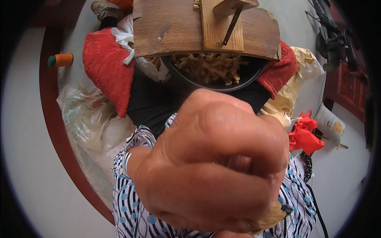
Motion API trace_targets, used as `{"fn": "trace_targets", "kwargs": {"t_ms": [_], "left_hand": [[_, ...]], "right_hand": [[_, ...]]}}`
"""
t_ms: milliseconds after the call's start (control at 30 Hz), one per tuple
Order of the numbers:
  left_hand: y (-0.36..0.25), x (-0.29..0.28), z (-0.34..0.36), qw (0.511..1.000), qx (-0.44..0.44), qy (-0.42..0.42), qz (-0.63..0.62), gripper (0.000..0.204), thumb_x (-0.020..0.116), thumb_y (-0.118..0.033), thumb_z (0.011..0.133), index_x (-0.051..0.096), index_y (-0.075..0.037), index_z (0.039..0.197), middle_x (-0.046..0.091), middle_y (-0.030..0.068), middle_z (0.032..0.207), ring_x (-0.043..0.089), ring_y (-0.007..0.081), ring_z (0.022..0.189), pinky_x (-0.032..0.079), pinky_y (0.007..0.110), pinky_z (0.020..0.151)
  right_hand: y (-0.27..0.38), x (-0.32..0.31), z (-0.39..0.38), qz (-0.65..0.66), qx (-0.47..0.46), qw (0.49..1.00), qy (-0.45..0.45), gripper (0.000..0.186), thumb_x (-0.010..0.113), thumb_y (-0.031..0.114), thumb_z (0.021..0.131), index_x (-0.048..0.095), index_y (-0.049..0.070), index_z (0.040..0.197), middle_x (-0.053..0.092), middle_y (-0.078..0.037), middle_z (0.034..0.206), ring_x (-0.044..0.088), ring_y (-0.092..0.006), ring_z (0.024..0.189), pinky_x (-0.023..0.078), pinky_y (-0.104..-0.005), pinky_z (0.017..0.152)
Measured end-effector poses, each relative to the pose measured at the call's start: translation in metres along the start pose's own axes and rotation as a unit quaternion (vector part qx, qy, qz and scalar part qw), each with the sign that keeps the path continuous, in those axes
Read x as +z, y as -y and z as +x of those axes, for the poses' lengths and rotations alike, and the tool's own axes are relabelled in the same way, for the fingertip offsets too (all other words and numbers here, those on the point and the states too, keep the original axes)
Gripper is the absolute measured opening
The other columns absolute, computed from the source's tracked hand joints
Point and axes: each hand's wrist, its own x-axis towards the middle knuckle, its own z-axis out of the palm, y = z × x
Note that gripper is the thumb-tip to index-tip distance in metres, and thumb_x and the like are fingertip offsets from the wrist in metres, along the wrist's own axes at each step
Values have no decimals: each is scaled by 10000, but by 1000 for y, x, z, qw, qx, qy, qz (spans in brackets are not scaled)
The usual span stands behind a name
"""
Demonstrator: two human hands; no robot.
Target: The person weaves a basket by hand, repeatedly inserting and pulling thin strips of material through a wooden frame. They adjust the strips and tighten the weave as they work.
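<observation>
My left hand is very close and fills the middle of the view, its fingers curled tight. A tan, rough, dried-looking piece sticks out below its fingertips; its kind I cannot make out. A sliver of skin at the lower edge and a shape behind the left hand's right side may belong to my right hand, whose fingers are hidden. Beyond, a wooden board with a block and an upright metal blade lies across a black basin. Chopped tan pieces fill the basin.
Red cloths lie at both sides of the basin. Clear plastic bags are at the left, near an orange thread spool. Brown paper, a red bag and a white container lie at the right.
</observation>
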Motion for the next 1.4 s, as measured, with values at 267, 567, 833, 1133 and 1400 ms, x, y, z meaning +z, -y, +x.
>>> {"fn": "trace_targets", "kwargs": {"t_ms": [267, 567, 833, 1133, 1400], "left_hand": [[2, 52, -23, 950, 146, -225, 161, 299, 662, -319, 859, 443, -123, 804, 593, 11, 790, 520, 185, 728, 447, 316, 697], [9, 59, -27, 960, 127, -203, 148, 271, 647, -260, 855, 452, -87, 929, 599, 50, 890, 535, 223, 814, 443, 338, 764], [15, 58, -27, 969, 117, -166, 143, 298, 634, -208, 852, 459, -56, 1040, 604, 84, 979, 548, 256, 890, 439, 358, 823], [23, 54, -18, 972, 118, -145, 144, 374, 618, -149, 848, 468, -20, 1165, 610, 123, 1079, 563, 294, 976, 435, 381, 890], [43, -43, 6, 939, 89, 133, 303, 464, 605, -96, 844, 475, 12, 1276, 615, 157, 1168, 576, 328, 1053, 431, 401, 949]], "right_hand": [[-36, 25, 23, -226, -50, 968, 92, 190, 631, 83, 895, 608, -65, 1012, 613, -86, 771, 555, -115, 580, 492, -245, 602], [-26, 34, 21, -288, -58, 952, 82, 171, 616, 65, 895, 617, -66, 1005, 617, -75, 760, 560, -104, 583, 483, -231, 582], [-5, 33, -3, -286, -44, 957, 11, 157, 603, 49, 896, 624, -66, 999, 621, -65, 752, 565, -94, 586, 475, -219, 565], [34, 21, -14, -244, 12, 963, -117, 145, 587, 32, 896, 633, -66, 993, 624, -54, 741, 570, -83, 589, 466, -204, 545], [56, -42, -62, -316, 104, 874, -355, 144, 601, 46, 897, 649, -41, 1000, 607, -14, 689, 562, -56, 569, 464, -189, 523]]}}
